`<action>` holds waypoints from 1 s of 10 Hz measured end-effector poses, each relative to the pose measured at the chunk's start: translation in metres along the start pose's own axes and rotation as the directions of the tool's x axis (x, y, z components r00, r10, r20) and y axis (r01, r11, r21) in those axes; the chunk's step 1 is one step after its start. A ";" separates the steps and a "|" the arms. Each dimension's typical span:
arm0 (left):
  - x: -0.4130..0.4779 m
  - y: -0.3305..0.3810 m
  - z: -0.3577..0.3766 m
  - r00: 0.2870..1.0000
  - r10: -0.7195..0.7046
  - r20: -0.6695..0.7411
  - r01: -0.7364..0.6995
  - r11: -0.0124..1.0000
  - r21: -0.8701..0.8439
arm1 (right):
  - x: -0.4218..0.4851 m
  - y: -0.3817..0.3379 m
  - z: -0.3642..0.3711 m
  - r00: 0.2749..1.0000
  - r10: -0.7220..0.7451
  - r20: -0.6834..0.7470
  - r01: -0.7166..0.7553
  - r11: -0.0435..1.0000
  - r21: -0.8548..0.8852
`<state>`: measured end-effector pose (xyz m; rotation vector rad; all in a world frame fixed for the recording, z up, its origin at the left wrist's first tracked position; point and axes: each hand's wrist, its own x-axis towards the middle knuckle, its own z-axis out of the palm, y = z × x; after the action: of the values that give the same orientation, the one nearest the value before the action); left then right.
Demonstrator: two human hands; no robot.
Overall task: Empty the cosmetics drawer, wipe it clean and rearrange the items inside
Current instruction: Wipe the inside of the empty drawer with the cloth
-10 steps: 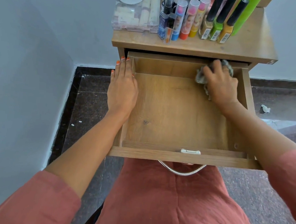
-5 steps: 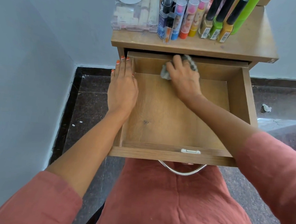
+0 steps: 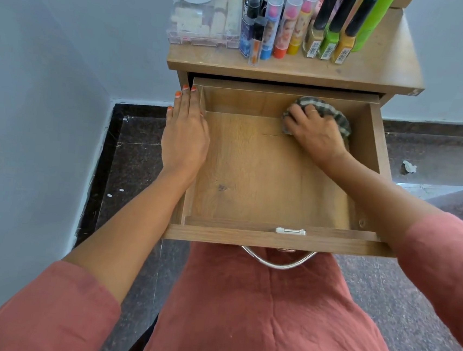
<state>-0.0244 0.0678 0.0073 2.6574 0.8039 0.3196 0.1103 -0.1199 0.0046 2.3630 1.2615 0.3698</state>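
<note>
The drawer (image 3: 275, 240) stood open. The left hand (image 3: 184, 137) lay flat along the drawer's left wall, fingers straight, grasping nothing. The right hand (image 3: 318, 132), fingers curled, clutched the checked cloth (image 3: 340, 119) against the drawer's rear right floor.

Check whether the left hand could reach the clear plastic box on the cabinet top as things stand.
Probably yes. The left hand lies flat on the drawer's left wall, holding nothing, and the clear plastic box sits just beyond it at the cabinet top's left end, with nothing between them.
</note>
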 end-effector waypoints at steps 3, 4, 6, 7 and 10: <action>-0.001 0.001 -0.001 1.000 -0.006 0.007 0.006 1.000 0.000 | -0.007 0.020 0.008 0.977 0.206 -0.056 -0.207 0.978 -0.005; -0.001 0.001 -0.001 1.000 -0.009 0.008 0.009 1.000 0.001 | -0.014 0.027 0.003 0.918 0.361 -0.165 -0.360 0.932 0.033; -0.001 0.002 -0.001 1.000 -0.011 0.015 0.011 1.000 -0.020 | -0.014 0.022 0.002 0.892 0.449 -0.058 -0.424 0.874 0.239; -0.001 0.002 -0.001 1.000 -0.010 0.007 0.010 0.999 -0.032 | -0.014 0.023 0.004 0.914 0.406 0.013 -0.388 0.864 0.320; -0.001 0.001 -0.001 1.000 -0.013 0.015 0.015 0.997 -0.081 | 0.002 -0.003 -0.008 0.995 0.099 -0.007 -0.067 0.726 0.685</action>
<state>-0.0249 0.0670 0.0088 2.5750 0.7879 0.3220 0.1056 -0.1150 0.0103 3.0475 1.5028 -0.0525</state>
